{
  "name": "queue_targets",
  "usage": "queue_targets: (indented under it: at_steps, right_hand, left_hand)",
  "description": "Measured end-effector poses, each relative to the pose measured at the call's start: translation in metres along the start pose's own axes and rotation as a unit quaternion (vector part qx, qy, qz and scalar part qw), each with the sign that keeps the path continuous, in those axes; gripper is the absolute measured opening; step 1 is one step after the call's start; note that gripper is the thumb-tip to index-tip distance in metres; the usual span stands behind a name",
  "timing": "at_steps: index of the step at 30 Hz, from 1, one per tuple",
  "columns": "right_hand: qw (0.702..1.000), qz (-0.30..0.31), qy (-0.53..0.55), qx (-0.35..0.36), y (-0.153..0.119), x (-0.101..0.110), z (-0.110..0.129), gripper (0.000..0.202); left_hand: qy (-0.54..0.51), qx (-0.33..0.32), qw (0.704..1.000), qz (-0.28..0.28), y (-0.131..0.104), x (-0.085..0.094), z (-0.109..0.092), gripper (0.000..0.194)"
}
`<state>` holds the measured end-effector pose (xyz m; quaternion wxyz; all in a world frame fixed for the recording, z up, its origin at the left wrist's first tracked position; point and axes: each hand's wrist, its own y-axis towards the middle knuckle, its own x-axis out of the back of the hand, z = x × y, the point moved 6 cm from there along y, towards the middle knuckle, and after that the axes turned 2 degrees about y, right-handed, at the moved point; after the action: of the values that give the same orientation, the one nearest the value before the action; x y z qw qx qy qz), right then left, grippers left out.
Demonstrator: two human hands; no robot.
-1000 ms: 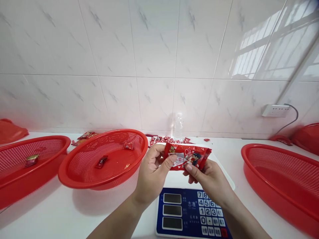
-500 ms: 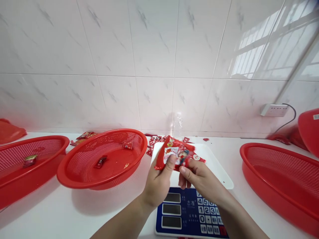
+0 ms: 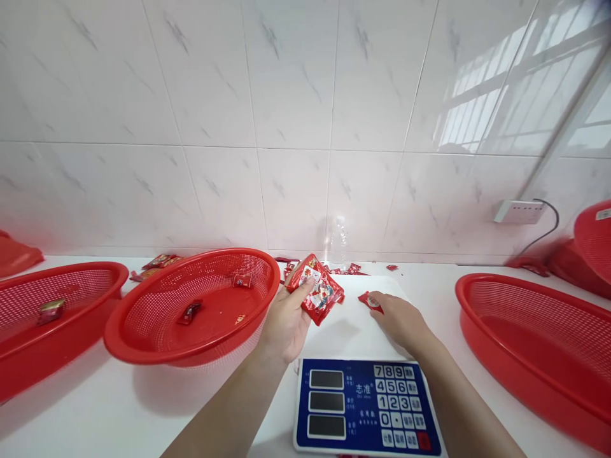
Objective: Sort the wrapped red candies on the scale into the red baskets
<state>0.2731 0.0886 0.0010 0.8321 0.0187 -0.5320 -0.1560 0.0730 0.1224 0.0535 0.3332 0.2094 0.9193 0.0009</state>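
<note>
My left hand (image 3: pixel 285 321) is closed round several red printed packets (image 3: pixel 321 294), held over the left part of the white scale pan (image 3: pixel 344 343). To the right, my right hand (image 3: pixel 398 318) has its fingers closed on a small red packet (image 3: pixel 371 301) above the pan. The two hands are apart. Below the pan is the scale's blue panel (image 3: pixel 365 407) with number keys and three dark displays.
A red basket (image 3: pixel 214 343) with two small packets is left of the scale. Another red basket (image 3: pixel 62 343) stands farther left, a third (image 3: pixel 529 375) at the right. Small red packets and a clear bottle (image 3: pixel 338 242) lie behind the pan. A socket (image 3: pixel 520 212) is on the wall.
My right hand has moved away from the packets in my left hand, to the right, with a small red packet in its fingers. My left hand has shifted slightly left.
</note>
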Motion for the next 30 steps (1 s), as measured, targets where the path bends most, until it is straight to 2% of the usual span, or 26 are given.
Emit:
queue_targets:
  at_steps: [4,8,11,14,17,20,24,27,30]
  right_hand:
    - [0.999,-0.024,0.028,-0.001,0.002,0.006,0.001,0.024]
    - [0.991,-0.076,0.103,0.023,-0.010,0.029,0.019,0.026]
    - [0.961,-0.136,0.233,0.065,-0.028,0.045,0.042,0.030]
    - [0.932,-0.157,0.301,0.127,-0.043,0.045,0.067,0.032]
    - [0.925,-0.138,0.317,0.156,-0.047,0.029,0.083,0.038]
    - [0.908,-0.108,0.380,0.140,-0.045,0.016,0.087,0.041]
    - [0.885,-0.061,0.449,0.102,-0.042,0.012,0.084,0.031]
    - [0.892,-0.015,0.445,0.075,-0.041,0.013,0.083,0.025]
    - [0.902,0.012,0.424,0.078,-0.043,0.014,0.084,0.022]
  left_hand:
    - [-0.013,0.017,1.000,0.002,0.002,0.000,0.004,0.031]
    - [-0.024,0.034,0.999,0.020,0.003,-0.002,0.009,0.035]
    - [-0.018,0.049,0.998,0.021,0.002,-0.004,0.013,0.036]
    - [0.001,0.052,0.998,0.022,-0.003,-0.007,0.015,0.033]
    - [0.039,0.053,0.996,0.057,-0.011,-0.014,0.016,0.032]
    - [0.106,0.037,0.990,0.088,-0.016,-0.018,0.016,0.039]
    - [0.141,-0.005,0.987,0.078,-0.017,-0.018,0.014,0.041]
    - [0.152,-0.036,0.985,0.073,-0.017,-0.019,0.013,0.040]
    - [0.151,-0.044,0.985,0.073,-0.018,-0.021,0.011,0.038]
